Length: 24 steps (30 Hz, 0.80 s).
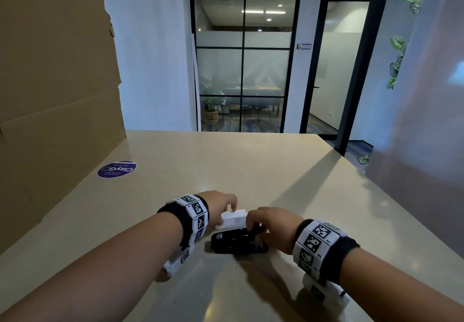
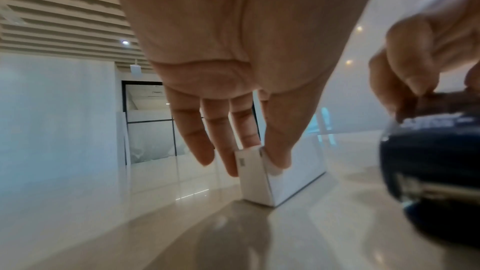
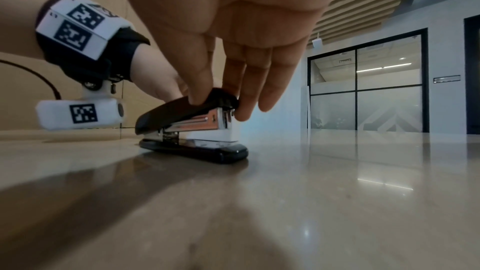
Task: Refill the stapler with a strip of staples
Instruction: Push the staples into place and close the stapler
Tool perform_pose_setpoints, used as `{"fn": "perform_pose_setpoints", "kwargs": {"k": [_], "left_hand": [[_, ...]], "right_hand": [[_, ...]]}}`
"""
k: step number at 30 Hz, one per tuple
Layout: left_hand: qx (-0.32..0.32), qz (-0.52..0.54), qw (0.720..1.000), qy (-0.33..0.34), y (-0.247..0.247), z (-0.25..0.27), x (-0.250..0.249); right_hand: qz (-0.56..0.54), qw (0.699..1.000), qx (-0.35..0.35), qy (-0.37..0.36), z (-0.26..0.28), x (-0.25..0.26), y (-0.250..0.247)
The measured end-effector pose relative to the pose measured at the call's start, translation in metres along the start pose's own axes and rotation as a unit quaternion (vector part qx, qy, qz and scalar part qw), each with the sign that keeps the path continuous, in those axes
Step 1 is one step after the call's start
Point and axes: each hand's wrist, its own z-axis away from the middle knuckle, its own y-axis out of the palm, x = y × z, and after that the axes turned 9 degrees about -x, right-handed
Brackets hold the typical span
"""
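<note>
A black stapler lies on the beige table between my wrists. My right hand pinches the front end of its top cover between thumb and fingers. In the right wrist view the stapler shows its metal magazine under the cover, which tilts up a little at the end held by my right hand. Just behind it stands a small white staple box. My left hand holds this box at its top. The left wrist view shows the box pinched between thumb and fingers. No staple strip shows.
A large cardboard box stands along the table's left side, with a round purple sticker on the tabletop beside it. A pale wall panel rises at the right. Glass doors lie beyond the table's far edge.
</note>
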Motion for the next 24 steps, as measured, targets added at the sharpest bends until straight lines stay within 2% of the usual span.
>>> {"fn": "perform_pose_setpoints", "kwargs": {"k": [7, 17, 21, 24], "left_hand": [[0.008, 0.016, 0.997, -0.078, -0.004, 0.017, 0.051], [-0.017, 0.103, 0.975, -0.199, -0.002, 0.061, 0.135], [-0.039, 0.15, 0.965, -0.212, 0.005, 0.079, 0.158], [-0.029, 0.16, 0.967, -0.197, 0.009, 0.088, 0.173]], "right_hand": [[0.011, 1.0, 0.002, 0.007, -0.014, 0.002, 0.001], [0.042, 0.999, 0.003, 0.023, -0.06, 0.022, 0.007], [0.052, 0.998, 0.002, 0.028, -0.087, 0.037, 0.011], [0.055, 0.998, 0.005, 0.03, -0.111, 0.054, 0.015]]}}
